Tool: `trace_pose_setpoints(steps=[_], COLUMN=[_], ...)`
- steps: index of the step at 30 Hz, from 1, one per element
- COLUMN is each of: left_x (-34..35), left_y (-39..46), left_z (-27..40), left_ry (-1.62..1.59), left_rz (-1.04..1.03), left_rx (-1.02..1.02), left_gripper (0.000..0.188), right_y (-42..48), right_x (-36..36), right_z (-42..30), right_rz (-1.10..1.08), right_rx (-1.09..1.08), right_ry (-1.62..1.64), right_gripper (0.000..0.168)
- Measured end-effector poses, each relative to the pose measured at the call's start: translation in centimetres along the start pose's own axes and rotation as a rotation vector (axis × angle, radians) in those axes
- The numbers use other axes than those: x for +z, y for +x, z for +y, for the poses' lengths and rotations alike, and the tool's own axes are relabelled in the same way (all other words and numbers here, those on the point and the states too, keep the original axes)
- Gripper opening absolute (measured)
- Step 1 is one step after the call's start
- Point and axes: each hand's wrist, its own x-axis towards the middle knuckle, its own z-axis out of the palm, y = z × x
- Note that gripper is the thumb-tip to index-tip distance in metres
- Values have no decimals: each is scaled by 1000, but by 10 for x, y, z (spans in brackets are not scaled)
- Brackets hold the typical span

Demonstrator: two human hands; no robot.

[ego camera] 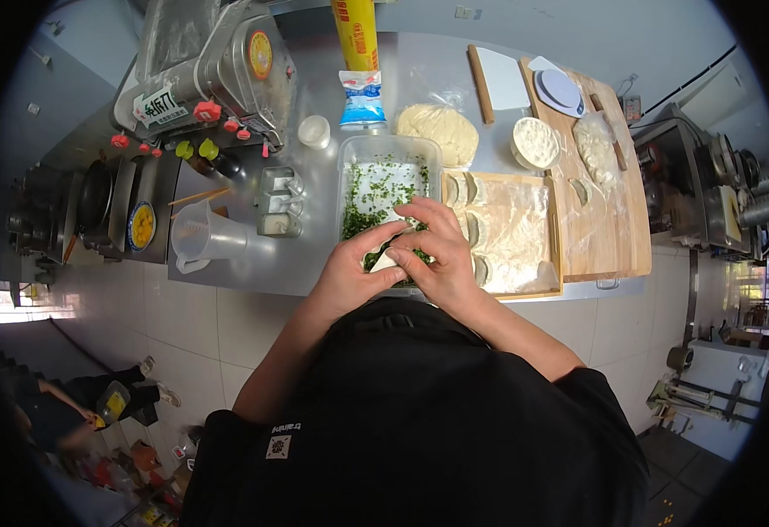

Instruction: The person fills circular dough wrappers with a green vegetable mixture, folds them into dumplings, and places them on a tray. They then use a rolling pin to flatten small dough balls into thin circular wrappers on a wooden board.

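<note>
Between my two hands is a pale dumpling wrapper (384, 259), partly covered by my fingers. My left hand (353, 271) grips it from one side, with thumb and fingers curved around it. On the other side the thumb of my right hand (442, 258) presses at its edge. Both hands are over the near end of a clear plastic tub (390, 146) that holds chopped green filling (361, 216). Just right of the tub, several folded dumplings (475, 188) line the left side of a floured wooden tray (515, 230).
A dough lump (438, 132) and a bowl of flour (534, 143) stand behind the tray. Right of it lies a wooden board (598, 247) with a scale (557, 91). A measuring jug (203, 232) and a metal dough machine (226, 72) are leftward. Another person (62, 408) is at lower left.
</note>
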Motion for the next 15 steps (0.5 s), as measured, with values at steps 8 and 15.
trace_pose_setpoints(steps=[8,15], left_x=[4,6], left_y=[-2,0], left_z=[6,1], left_ry=[168,175], left_rz=[82,75], left_rx=[9,44], left_gripper=[67,79], right_y=[1,4], right_x=[1,-5], right_z=[-2,3], right_rz=[26,-91], right_rx=[34,-22], right_ry=[-7,-59], right_gripper=[18,23])
